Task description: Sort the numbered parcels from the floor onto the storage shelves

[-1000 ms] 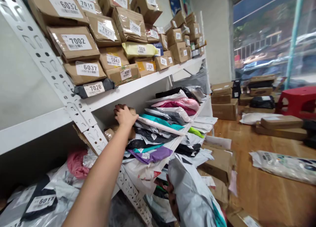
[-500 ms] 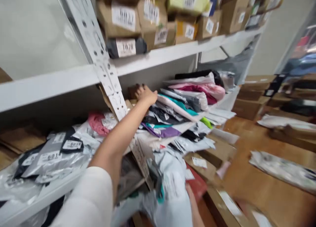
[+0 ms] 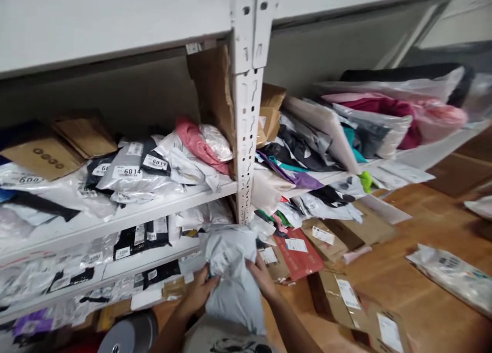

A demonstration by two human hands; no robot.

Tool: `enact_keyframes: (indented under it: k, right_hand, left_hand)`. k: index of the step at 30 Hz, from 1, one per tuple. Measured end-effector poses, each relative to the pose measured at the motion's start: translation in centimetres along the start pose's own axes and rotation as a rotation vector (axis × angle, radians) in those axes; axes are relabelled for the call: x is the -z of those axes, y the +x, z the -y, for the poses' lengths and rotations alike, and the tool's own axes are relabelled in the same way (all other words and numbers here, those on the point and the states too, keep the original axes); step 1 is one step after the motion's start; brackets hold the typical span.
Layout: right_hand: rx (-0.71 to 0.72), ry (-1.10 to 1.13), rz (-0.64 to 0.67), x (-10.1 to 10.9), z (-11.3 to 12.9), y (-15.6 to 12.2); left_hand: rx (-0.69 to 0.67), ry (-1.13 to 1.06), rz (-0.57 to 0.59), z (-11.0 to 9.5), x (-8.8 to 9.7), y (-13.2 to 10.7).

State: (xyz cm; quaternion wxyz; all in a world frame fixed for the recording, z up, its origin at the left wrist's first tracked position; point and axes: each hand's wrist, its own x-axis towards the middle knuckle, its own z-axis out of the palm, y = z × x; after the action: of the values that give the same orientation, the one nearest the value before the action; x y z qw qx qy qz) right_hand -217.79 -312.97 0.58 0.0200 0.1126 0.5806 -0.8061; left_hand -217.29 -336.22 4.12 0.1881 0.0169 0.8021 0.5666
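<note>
A pale grey plastic mailer bag (image 3: 232, 286) is held in front of my body, crumpled and bulging, with a blurred label on its upper part. My left hand (image 3: 203, 286) grips its left edge, thumb on the front. On the opposite edge, my right hand (image 3: 261, 276) holds the bag with its thumb on the front and the other fingers hidden behind. Just beyond the bag stands the white perforated shelf post (image 3: 248, 138). A red mailer (image 3: 302, 258) with a white label lies past my right hand.
Left shelves hold labelled parcels (image 3: 128, 171) and flattened cardboard (image 3: 46, 156). The right shelf carries stacked bagged garments (image 3: 384, 107). Cardboard boxes (image 3: 334, 296) and a clear-wrapped parcel (image 3: 449, 271) lie on the wooden floor. A grey round object (image 3: 130, 335) stands at lower left.
My left hand has come back from the right shelf's pile and now holds the mailer bag along with my right hand. The view has turned left and down.
</note>
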Motion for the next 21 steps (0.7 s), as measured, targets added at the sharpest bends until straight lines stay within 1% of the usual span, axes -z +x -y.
enact_keyframes:
  k: [1, 2, 4, 5, 6, 8, 11, 13, 15, 17, 19, 21]
  right_hand:
    - [-0.011, -0.045, 0.107, -1.2, 0.1, 0.0]
    - [-0.030, -0.068, 0.202, -2.4, 0.3, -0.2]
    - [-0.051, -0.064, 0.341, -4.4, 0.9, -0.4]
    - [-0.046, -0.048, 0.372, -5.2, 1.2, -0.4]
    - [-0.030, -0.029, 0.376, -5.8, 1.6, -0.3]
    - [0.020, -0.006, 0.337, -6.3, 2.6, 0.5]
    - [0.102, -0.019, 0.254, -6.4, 3.8, 2.9]
    - [0.142, -0.010, 0.222, -6.3, 3.9, 4.6]
    - [0.169, 0.011, 0.215, -6.2, 3.4, 6.0]
    - [0.198, 0.031, 0.215, -6.2, 2.5, 6.9]
    - [0.227, 0.034, 0.218, -6.1, 1.5, 7.2]
    - [0.290, -0.048, 0.163, -6.1, 0.7, 7.0]
  left_hand:
    - [0.032, -0.001, -0.107, 0.7, 0.7, -0.8]
    - [0.044, -0.002, -0.182, 1.0, 1.4, -1.6]
    - [0.005, 0.030, -0.258, 0.8, 2.8, -2.7]
    - [-0.030, 0.060, -0.272, 0.4, 3.4, -2.7]
    - [-0.063, 0.090, -0.285, -0.2, 3.9, -2.5]
    - [-0.105, 0.117, -0.342, -1.5, 4.6, -1.1]
    - [-0.160, 0.095, -0.443, -3.6, 5.5, 2.1]
    - [-0.204, 0.090, -0.492, -4.9, 5.9, 3.9]
    - [-0.228, 0.091, -0.532, -6.0, 6.3, 5.0]
    - [-0.226, 0.079, -0.578, -6.7, 6.4, 5.5]
    - [-0.214, 0.065, -0.631, -6.9, 6.3, 5.8]
    - [-0.186, 0.054, -0.705, -6.9, 5.7, 6.0]
